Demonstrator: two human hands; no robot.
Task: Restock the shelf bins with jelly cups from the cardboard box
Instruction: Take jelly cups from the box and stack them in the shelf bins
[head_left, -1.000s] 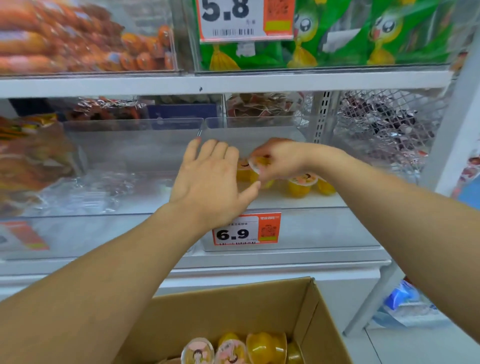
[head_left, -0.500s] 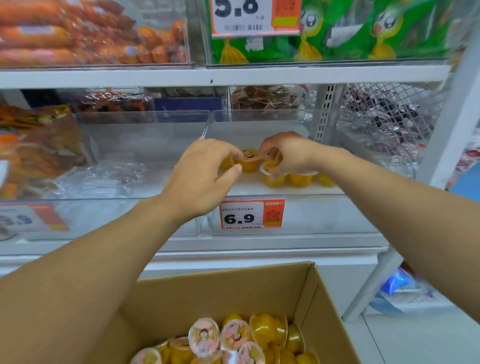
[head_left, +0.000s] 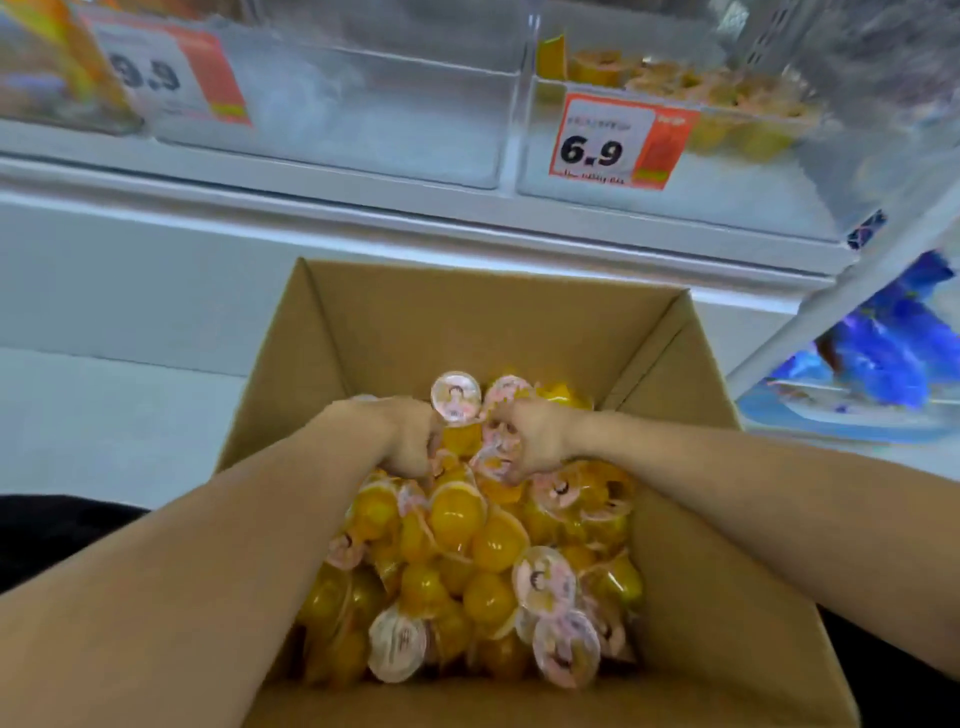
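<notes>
An open cardboard box (head_left: 395, 317) sits right below me, heaped with several yellow jelly cups (head_left: 483, 540) with pink-white lids. Both hands are down in the pile at its far side. My left hand (head_left: 405, 439) has its fingers curled into the cups. My right hand (head_left: 535, 439) is closed around cups with pink lids. On the shelf above, the clear bin (head_left: 727, 202) with the 6.9 price tag (head_left: 618, 140) holds a few jelly cups (head_left: 727, 98) at its back.
A second clear bin (head_left: 363, 104) sits left of the 6.9 bin, next to a 9.9 tag (head_left: 166, 73). Orange packets (head_left: 47, 67) fill the far left. A white shelf post (head_left: 852, 296) and blue packets (head_left: 893, 343) are at right.
Both hands have left the 6.9 bin and dropped into the cardboard box, closing on jelly cups. The view has tilted down from the shelf to the box.
</notes>
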